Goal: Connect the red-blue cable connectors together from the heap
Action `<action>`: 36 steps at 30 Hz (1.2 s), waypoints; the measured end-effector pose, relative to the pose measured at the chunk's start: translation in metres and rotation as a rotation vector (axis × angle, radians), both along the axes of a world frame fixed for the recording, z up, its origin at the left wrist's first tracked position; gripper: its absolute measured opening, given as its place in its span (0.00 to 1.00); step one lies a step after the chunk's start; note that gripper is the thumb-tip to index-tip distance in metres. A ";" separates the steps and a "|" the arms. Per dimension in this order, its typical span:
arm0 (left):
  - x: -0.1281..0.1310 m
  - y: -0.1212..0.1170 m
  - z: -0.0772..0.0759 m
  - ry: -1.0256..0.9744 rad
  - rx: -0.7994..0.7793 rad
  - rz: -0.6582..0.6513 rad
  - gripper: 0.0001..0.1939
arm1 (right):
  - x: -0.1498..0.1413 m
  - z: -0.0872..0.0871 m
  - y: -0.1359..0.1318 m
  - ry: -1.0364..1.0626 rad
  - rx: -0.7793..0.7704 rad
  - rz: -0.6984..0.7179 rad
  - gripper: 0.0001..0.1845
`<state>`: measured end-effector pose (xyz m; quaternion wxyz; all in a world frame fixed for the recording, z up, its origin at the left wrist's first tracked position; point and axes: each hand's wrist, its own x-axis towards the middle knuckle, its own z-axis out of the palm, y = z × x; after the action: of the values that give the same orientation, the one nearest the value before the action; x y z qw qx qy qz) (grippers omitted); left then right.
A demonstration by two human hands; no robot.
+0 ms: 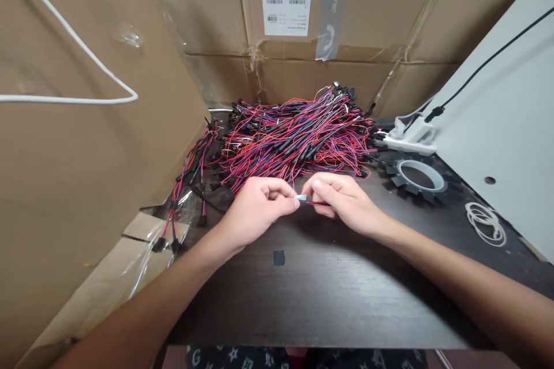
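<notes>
My left hand pinches a small whitish connector between thumb and forefinger. From its right side runs a thin red and dark wire, which my right hand grips close by. The two hands almost meet above the dark table. Behind them lies a big heap of wire harnesses in red, purple and black, with black sleeves and plugs. A small square of black tape sits on the table in front of my hands.
A roll with black tape pieces around its rim lies at right, near a coiled pale cord and a white power strip. Several harnesses hang over the left edge. Cardboard boxes wall the back and left; a white panel stands right.
</notes>
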<state>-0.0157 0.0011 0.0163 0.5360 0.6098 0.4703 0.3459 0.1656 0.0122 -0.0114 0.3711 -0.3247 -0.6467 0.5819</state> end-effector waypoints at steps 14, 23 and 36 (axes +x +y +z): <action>0.002 0.001 -0.005 0.081 0.141 0.031 0.06 | 0.000 0.006 -0.001 -0.065 0.003 -0.053 0.15; 0.001 0.001 -0.006 0.071 0.223 0.013 0.06 | 0.001 0.006 0.002 0.008 -0.003 -0.053 0.15; -0.001 0.001 -0.004 0.231 0.478 -0.029 0.05 | 0.002 0.004 0.002 -0.018 0.136 -0.021 0.14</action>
<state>-0.0167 0.0016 0.0124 0.3243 0.7613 0.4244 0.3676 0.1680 0.0142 -0.0074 0.3926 -0.3108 -0.6846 0.5298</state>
